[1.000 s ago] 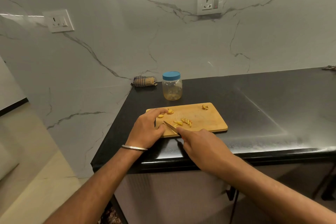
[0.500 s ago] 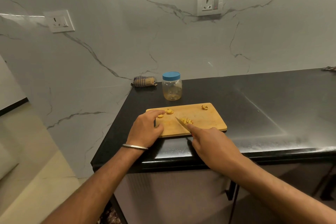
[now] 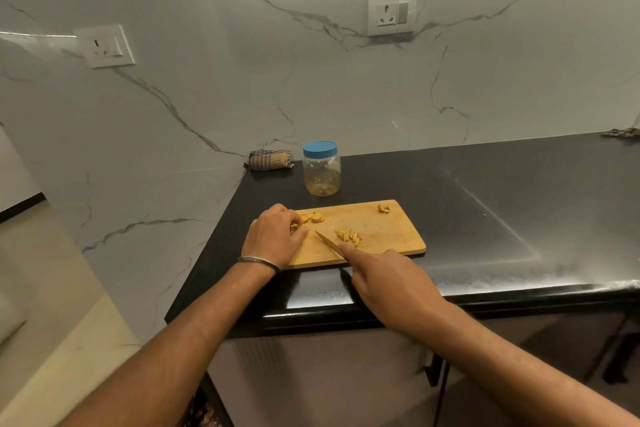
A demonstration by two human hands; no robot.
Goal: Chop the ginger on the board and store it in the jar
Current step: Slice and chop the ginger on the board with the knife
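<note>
Head view: my right hand (image 3: 391, 282), gripping the small steel-bladed knife (image 3: 329, 244), is drawing back left off the cut yellow ginger strips (image 3: 348, 235) on the rectangular wooden board (image 3: 388, 236). My left hand (image 3: 273, 236) is curling over uncut ginger slices (image 3: 313, 217), so chopping is continuing; the blue-lidded clear plastic jar (image 3: 321, 168) is waiting closed behind.

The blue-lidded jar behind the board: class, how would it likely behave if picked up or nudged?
The jar looks like clear thin plastic and nearly empty, so probably light and easy to slide on the glossy black counter. It stands upright and squat, so tipping seems unlikely. Its blue lid is on, so contents should stay in.
</note>
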